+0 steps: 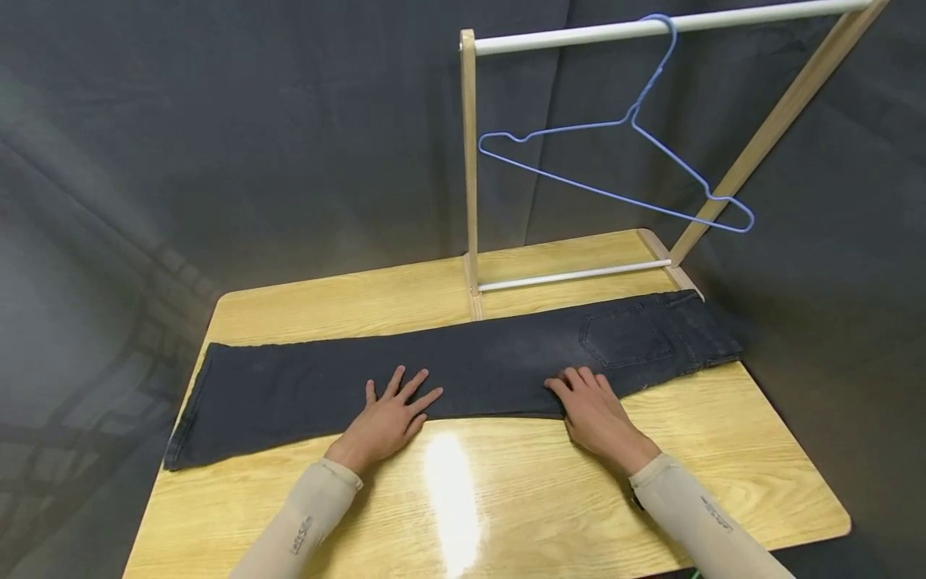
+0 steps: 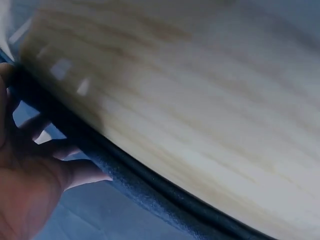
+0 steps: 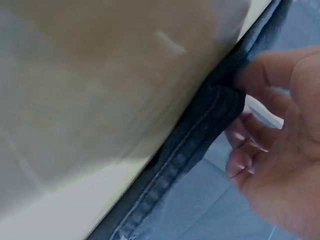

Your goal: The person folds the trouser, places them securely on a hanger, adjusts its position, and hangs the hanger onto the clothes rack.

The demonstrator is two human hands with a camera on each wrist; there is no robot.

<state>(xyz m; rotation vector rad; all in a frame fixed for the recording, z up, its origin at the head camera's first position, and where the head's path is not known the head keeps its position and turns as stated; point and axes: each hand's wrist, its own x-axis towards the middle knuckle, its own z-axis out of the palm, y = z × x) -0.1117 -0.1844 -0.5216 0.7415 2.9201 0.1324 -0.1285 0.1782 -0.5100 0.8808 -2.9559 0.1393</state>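
Observation:
Dark jeans (image 1: 477, 354), folded lengthwise, lie across the wooden table with the waistband at the right and the leg hems at the left. My left hand (image 1: 387, 418) rests on the near edge of the legs, its fingers spread and straight. Farther right, my right hand (image 1: 596, 414) touches the same near edge just below the back pocket (image 1: 625, 336), fingers bent. In the right wrist view, the fingertips are right at the stitched seam (image 3: 175, 162). The left wrist view shows the folded denim edge (image 2: 130, 177) against the fingers.
Behind the jeans stands a garment rack (image 1: 470, 161) with wooden posts and a white top rail (image 1: 579, 38). A blue hanger (image 1: 593, 190) hangs from that rail. The wooden table (image 1: 550, 490) has rounded corners, and dark cloth (image 1: 289, 145) surrounds it.

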